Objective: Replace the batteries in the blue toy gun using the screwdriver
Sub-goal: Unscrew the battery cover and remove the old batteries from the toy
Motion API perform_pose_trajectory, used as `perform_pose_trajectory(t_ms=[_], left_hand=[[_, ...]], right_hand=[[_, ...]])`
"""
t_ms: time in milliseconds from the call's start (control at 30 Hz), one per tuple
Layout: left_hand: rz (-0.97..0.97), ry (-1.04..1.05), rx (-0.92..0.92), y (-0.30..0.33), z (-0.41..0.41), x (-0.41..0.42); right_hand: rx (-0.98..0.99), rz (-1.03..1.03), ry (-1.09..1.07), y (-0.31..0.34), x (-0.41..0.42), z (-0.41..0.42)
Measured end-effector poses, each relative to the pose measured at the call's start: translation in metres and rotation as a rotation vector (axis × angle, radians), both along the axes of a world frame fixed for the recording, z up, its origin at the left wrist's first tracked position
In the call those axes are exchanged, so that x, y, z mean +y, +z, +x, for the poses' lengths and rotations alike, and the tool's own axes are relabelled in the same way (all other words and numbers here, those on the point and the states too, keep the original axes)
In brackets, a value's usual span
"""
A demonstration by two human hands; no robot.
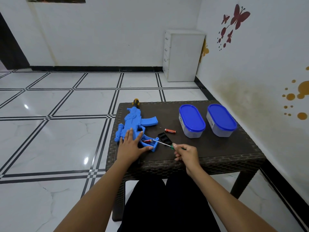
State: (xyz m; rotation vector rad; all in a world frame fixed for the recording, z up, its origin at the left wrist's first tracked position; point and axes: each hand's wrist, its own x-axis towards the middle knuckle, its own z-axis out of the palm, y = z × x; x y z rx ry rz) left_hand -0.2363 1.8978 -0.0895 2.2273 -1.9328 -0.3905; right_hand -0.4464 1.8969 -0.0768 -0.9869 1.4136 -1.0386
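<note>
**Prying a battery out: slip and scatter risks**

The main risk is the screwdriver (163,143) slipping. Its tip sits at the end of the battery (147,140) still lodged in the open bay in the gun (133,124) grip; if the person levers too hard, the tip could skid off the rounded end and gouge the plastic or bend a contact. A sudden release could also flick the battery off the table (217,153), whose near edge is close. The tiny screw (160,127) lying loose near the gun's magazine could easily be knocked away by a sleeve or the tool. A further hazard is mixing cells: a second battery (170,131) lies on the table just beyond the black cover (164,139), and whether it is spent or fresh cannot be told.

The left hand (132,144) lies flat on the gun with straight fingers, pressing it down, thumb stretched along the grip's lower edge just below the bay. The right hand (184,152) pinches the screwdriver's green handle between thumb and fingertips, well back from the tip, to the right of the gun. The lodged battery lies between thumb and forefinger of the left hand, touched only by the tool as far as can be seen.
</note>
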Motion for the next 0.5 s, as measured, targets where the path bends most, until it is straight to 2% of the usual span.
perform_pose_trajectory(t_ms=[167, 367, 433, 500], left_hand=[[-0.007, 0.006, -0.003, -0.002, 0.0, 0.0], [-0.009, 0.002, -0.013, -0.003, 0.001, -0.001], [-0.013, -0.002, -0.014, -0.003, 0.001, 0.0], [-0.018, -0.009, -0.025, -0.003, 0.002, 0.0]], right_hand=[[0.027, 0.003, -0.001, 0.006, -0.005, 0.001], [-0.024, 0.092, -0.133, 0.021, -0.02, -0.009], [0.071, 0.101, 0.022, 0.03, -0.029, -0.001], [0.218, 0.095, 0.273, 0.039, -0.036, 0.012]])
